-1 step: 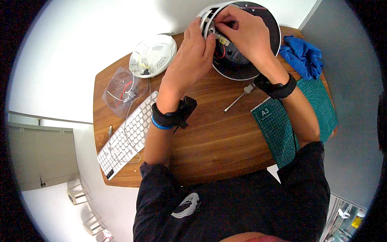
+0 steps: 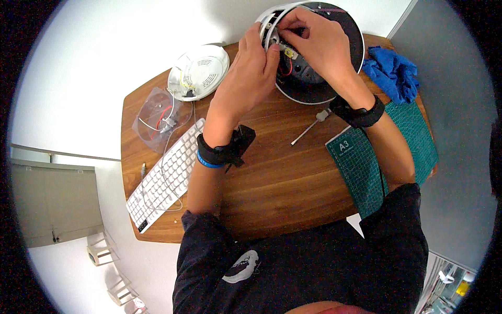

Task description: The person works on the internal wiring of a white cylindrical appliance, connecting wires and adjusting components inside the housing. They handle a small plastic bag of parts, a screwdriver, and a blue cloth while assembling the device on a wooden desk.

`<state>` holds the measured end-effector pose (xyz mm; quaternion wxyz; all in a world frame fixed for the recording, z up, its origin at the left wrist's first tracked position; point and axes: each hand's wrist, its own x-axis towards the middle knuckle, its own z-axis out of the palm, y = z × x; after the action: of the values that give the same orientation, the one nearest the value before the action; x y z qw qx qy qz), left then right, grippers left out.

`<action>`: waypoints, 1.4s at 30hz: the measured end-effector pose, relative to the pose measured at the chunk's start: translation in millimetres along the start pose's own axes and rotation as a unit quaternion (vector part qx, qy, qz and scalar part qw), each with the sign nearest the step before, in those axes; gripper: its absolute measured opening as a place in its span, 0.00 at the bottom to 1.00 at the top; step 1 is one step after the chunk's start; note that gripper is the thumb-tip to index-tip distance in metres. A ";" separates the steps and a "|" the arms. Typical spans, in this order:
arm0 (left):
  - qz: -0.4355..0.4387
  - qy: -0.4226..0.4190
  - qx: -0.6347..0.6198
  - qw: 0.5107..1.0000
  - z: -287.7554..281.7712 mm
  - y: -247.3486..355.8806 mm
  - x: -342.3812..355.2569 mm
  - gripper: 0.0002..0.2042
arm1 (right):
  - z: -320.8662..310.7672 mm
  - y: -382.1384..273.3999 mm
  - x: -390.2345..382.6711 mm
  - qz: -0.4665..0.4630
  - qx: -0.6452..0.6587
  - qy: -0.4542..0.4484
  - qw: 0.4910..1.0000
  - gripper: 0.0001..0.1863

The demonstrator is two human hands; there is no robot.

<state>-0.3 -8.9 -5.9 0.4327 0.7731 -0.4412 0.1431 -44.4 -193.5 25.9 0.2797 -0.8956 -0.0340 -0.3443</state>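
Observation:
At the far edge of the table stands a round appliance housing [image 2: 294,99] with a white rim and a dark inside. My left hand [image 2: 246,78] grips a curved white part [image 2: 270,32] at the left of the housing, thumb on the near side and fingers around the outer edge. Over the opening, my right hand [image 2: 324,48] has its fingertips pinched together beside this white part; what they hold is too small and hidden to name. Just below those fingertips sit a small yellow component [image 2: 289,53] and a red wire [image 2: 289,67].
A white round cover [image 2: 206,68] leans at the back left. Nearby are a clear plastic piece with wires [image 2: 151,118] and a white keyboard [image 2: 167,178] with a cable over it. A screwdriver [image 2: 309,129], green cutting mat [image 2: 348,162] and blue cloth [image 2: 395,73] lie right.

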 end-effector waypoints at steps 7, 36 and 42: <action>0.003 0.002 0.013 1.000 -0.7 1.4 -0.7 0.27 | -0.7 0.5 0.3 0.005 0.001 -0.011 1.000 0.10; -0.002 0.000 0.010 1.000 -1.3 8.9 -0.8 0.27 | 0.6 9.7 -3.0 -0.017 0.060 0.010 0.998 0.10; 0.013 0.004 0.016 1.000 -1.0 5.0 -0.9 0.27 | 0.1 12.1 -2.3 -0.014 0.092 -0.010 0.996 0.10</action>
<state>-4.7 -8.9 -3.1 0.4200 0.7737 -0.4468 0.1594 -43.0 -203.3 18.7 0.3556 -0.8689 -0.0811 -0.3348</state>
